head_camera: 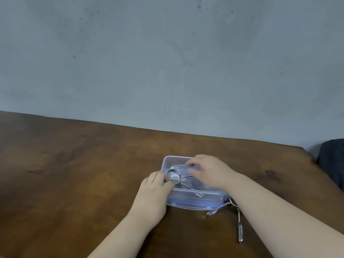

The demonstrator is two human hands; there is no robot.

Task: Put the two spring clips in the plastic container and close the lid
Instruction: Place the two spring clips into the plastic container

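A clear plastic container [168, 162] with a blue-sealed edge [195, 202] sits on the brown wooden table [83, 174]. One metal spring clip [175, 176] lies across its top, coil to the left and legs pointing right. My left hand [155, 187] grips the coil at the container's left side. My right hand [210, 171] reaches over the container, its blurred fingertips pinching a clear plastic part near the far side. Whether that part is the lid I cannot tell. The second spring clip [239, 222] lies on the table at the container's front right corner, partly under my right forearm.
A grey concrete wall [167, 62] stands right behind the table's far edge. A dark cloth object [331, 161] sits beyond the table's right edge. Bare wood stretches to the left of the container.
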